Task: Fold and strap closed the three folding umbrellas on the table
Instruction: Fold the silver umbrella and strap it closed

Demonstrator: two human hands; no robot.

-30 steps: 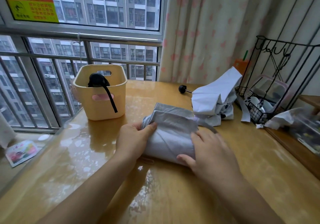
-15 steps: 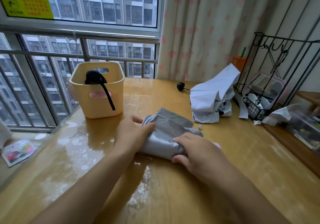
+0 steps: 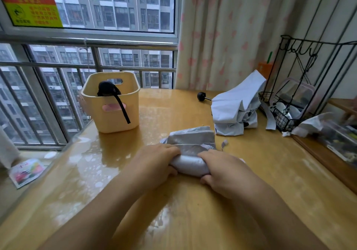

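Head view, the only one. Grey umbrella (image 3: 191, 146) lies on the wooden table (image 3: 260, 182), near the middle, straight in front of the person. Its near edge is rolled into a tight tube; the far part is flat, in folded layers. Left hand (image 3: 154, 162) grips the left end of the roll, fingers curled over the top, thumb tucked under. Right hand (image 3: 226, 170) grips the right end the same way, fingers over the roll, thumb low at the near side. Both hands are clenched round the fabric and rest on the table. A small bit of strap or tab (image 3: 224, 144) sticks out just right of the grey umbrella; what it is exactly, cannot tell.

White umbrella (image 3: 234, 106) sits further back on the right, loose and crumpled, not strapped, with a black knob (image 3: 201, 96) poking out to its left and a white strap (image 3: 270, 118) hanging off its right side. Black umbrella (image 3: 107, 89) stands in the yellow basket (image 3: 116, 121) at back left, its black strap (image 3: 122, 107) dangling over the front rim. Black wire rack (image 3: 289, 118) at the right table edge, just beside the white umbrella. Curtain (image 3: 231, 27) behind, window with railing (image 3: 58, 64) at left.
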